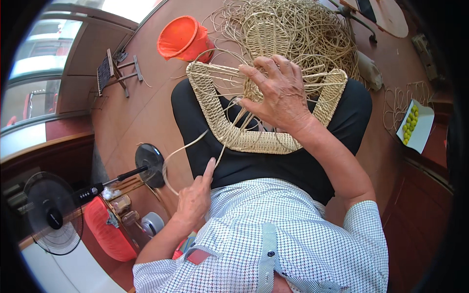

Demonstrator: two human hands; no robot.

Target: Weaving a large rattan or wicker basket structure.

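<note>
A U-shaped frame wrapped in pale braided straw cord lies across my lap, with cords stretched between its two arms. At its middle, my right hand grips the small woven centre, thumb on the near side and fingers curved over the top. Most of that centre is hidden under the hand. Nearer to me and to the left, my left hand holds a straw cord with the index finger stretched along it. This cord runs up to the centre; a loose length loops out left of the hand.
Beyond my knees lies a big heap of loose straw cord with a woven oval piece on it. An orange bucket stands left of the heap. A fan is at lower left; a white tray of yellow-green fruit sits right.
</note>
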